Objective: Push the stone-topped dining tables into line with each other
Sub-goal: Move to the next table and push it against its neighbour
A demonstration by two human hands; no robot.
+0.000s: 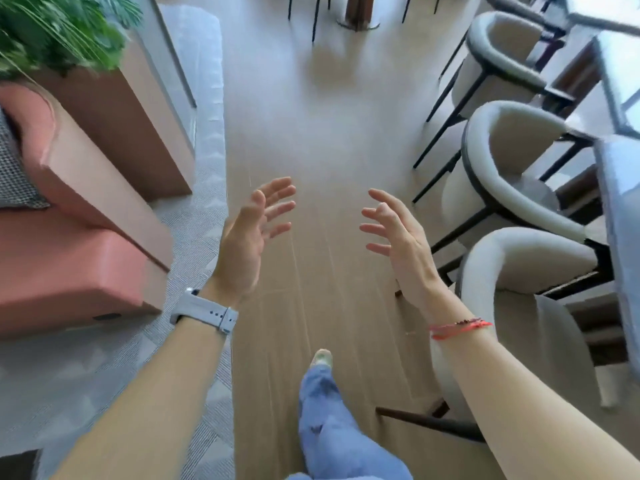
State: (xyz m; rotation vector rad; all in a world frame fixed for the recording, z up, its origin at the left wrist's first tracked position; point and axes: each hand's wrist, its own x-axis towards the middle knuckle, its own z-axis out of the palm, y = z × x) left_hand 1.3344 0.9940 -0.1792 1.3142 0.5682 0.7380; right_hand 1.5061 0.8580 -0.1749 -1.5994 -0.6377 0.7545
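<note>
Grey stone-topped dining tables run along the right edge: a near table (620, 216) and a farther table (620, 81) behind it, both cut off by the frame. My left hand (251, 233) and my right hand (398, 233) are raised over the wooden floor, palms facing each other, fingers spread, holding nothing. Both hands are well left of the tables and touch neither. A pale watch sits on my left wrist, a red string on my right.
Three curved grey-and-beige chairs (512, 174) stand tucked along the tables' left side. A salmon sofa (79, 237) and a planter box with green plants (59, 32) stand on the left on a grey rug. The wooden floor aisle (322, 133) runs between them. My leg in jeans (329, 420) steps forward.
</note>
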